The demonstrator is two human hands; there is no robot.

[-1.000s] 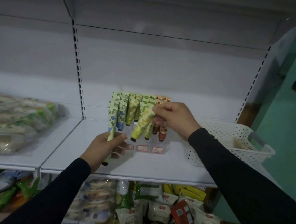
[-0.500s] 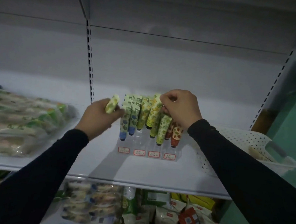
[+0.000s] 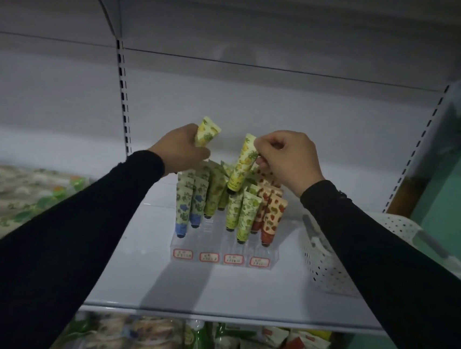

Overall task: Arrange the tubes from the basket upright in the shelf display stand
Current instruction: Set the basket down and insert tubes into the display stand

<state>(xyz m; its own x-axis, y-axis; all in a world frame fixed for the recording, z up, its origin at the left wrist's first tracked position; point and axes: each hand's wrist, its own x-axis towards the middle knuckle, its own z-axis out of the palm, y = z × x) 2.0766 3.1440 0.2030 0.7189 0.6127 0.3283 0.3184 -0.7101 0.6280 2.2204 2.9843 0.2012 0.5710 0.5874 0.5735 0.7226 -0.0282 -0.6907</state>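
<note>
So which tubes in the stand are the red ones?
The strawberry-print tubes in the stand's rightmost column, nearest the white basket. They are pink fading to red at the cap end; the other columns are green or blue-ended.

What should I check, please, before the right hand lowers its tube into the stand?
1. Right hand grips its yellow tube: ok.
2. Cap pointing down: ok.
3. Tube upright: not ok, tilted.
4. Free slot beneath it in the stand: cannot tell, other tubes hide it.
5. Left hand holds the second tube clear of the path: ok.
6. Basket emptied: cannot tell.
</note>
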